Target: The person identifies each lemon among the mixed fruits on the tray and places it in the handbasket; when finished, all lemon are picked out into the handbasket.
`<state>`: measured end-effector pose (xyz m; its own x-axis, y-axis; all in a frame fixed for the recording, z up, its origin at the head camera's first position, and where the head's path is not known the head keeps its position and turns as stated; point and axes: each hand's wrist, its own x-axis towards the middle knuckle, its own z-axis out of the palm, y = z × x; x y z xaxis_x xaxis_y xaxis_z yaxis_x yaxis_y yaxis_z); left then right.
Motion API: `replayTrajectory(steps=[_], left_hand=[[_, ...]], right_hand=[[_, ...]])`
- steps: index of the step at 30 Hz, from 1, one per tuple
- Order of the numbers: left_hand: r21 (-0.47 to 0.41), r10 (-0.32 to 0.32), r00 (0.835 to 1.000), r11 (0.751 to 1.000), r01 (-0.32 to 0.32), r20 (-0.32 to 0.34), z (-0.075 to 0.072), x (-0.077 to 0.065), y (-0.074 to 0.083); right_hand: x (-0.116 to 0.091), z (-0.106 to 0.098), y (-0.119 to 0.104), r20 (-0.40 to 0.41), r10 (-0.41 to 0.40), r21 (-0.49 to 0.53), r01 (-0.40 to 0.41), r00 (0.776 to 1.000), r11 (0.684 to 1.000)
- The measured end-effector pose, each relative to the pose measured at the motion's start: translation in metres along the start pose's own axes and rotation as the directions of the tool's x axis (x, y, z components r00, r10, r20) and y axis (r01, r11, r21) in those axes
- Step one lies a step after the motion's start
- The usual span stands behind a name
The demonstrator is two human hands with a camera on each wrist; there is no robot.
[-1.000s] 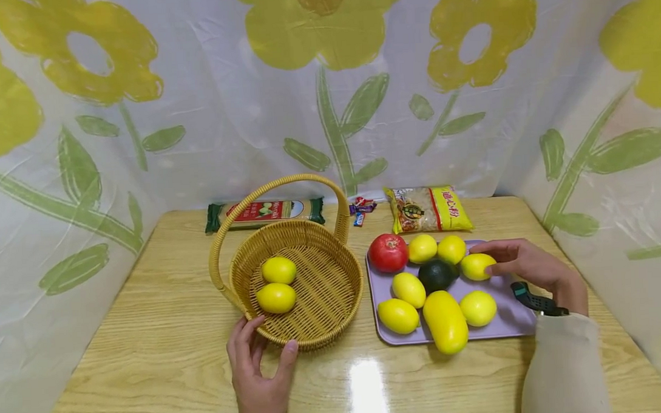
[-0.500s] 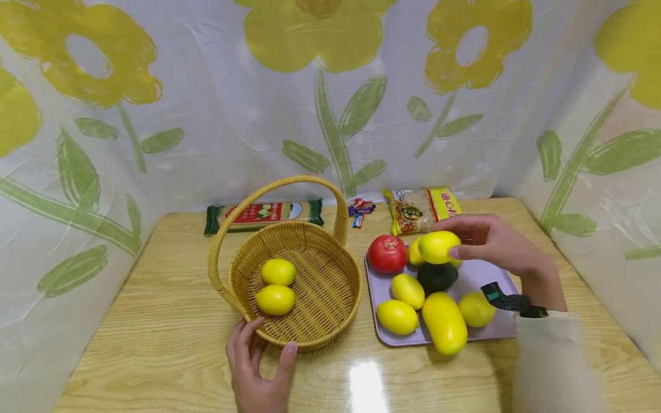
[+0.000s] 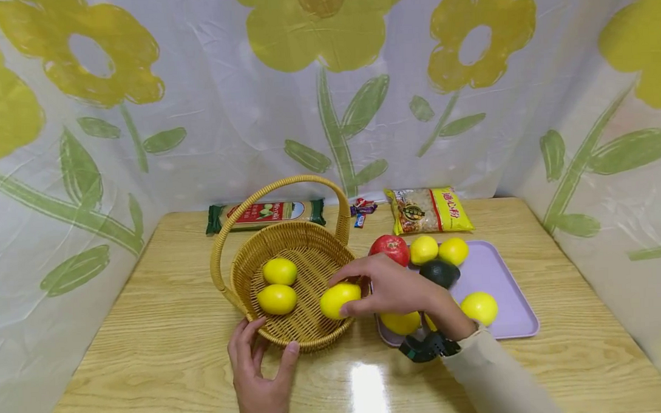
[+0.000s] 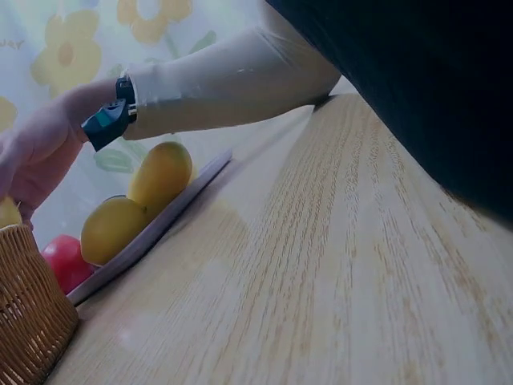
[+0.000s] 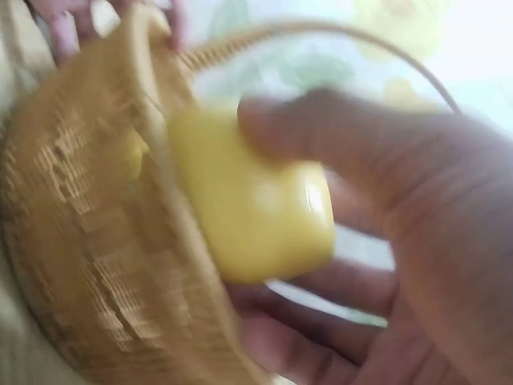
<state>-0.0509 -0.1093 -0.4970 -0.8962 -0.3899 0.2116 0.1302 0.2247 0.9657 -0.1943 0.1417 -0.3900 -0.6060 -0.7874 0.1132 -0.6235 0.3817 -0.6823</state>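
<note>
My right hand (image 3: 393,286) holds a lemon (image 3: 339,300) between thumb and fingers, over the right side of the woven basket (image 3: 239,258). In the right wrist view this lemon (image 5: 248,200) is at the basket rim; the picture is blurred. Inside the basket, on its left, lie two lemons, a rear lemon (image 3: 280,271) and a front lemon (image 3: 277,299). My left hand (image 3: 261,373) grips the basket's near left rim, fingertips and thumb against it. A purple tray (image 3: 493,267) carries a pomegranate (image 3: 391,248), an avocado (image 3: 440,273) and several lemons; my right arm hides part of them.
Behind the basket lies a green-ended noodle pack (image 3: 265,213). Small wrapped candies (image 3: 361,210) lie beside it, and a yellow pasta bag (image 3: 429,210) is behind the tray. The basket's tall handle (image 3: 286,182) arches over it. A flowered curtain encloses the table.
My right hand has lifted a lemon from the tray's right rear and carried it left to the basket. The left hand and the basket have stayed in place.
</note>
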Motion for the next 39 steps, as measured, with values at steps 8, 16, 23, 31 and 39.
replayTrajectory(steps=[8,16,23,31,39], left_hand=[[-0.009,0.021,1.0,1.0,-0.021,-0.016,0.001,0.001,-0.001],[-0.011,0.027,0.999,1.0,-0.027,-0.028,0.002,0.0,-0.003],[-0.018,0.018,1.0,1.0,-0.018,-0.02,0.002,0.0,-0.003],[-0.008,0.029,0.999,1.0,-0.029,-0.027,0.002,0.0,-0.004],[-0.016,0.035,0.999,0.999,-0.035,-0.025,0.002,0.0,-0.005]], right_hand=[[0.012,0.023,-0.014,0.008,-0.009,0.021,0.008,1.0,1.0],[-0.005,-0.009,-0.007,-0.117,-0.052,0.204,0.075,0.992,0.976],[-0.049,-0.07,0.024,-0.337,0.029,0.285,0.073,0.941,0.956],[-0.101,-0.106,0.079,-0.489,0.114,0.353,0.076,0.865,0.932],[-0.124,-0.103,0.122,-0.529,0.283,0.384,-0.072,0.8,0.92]])
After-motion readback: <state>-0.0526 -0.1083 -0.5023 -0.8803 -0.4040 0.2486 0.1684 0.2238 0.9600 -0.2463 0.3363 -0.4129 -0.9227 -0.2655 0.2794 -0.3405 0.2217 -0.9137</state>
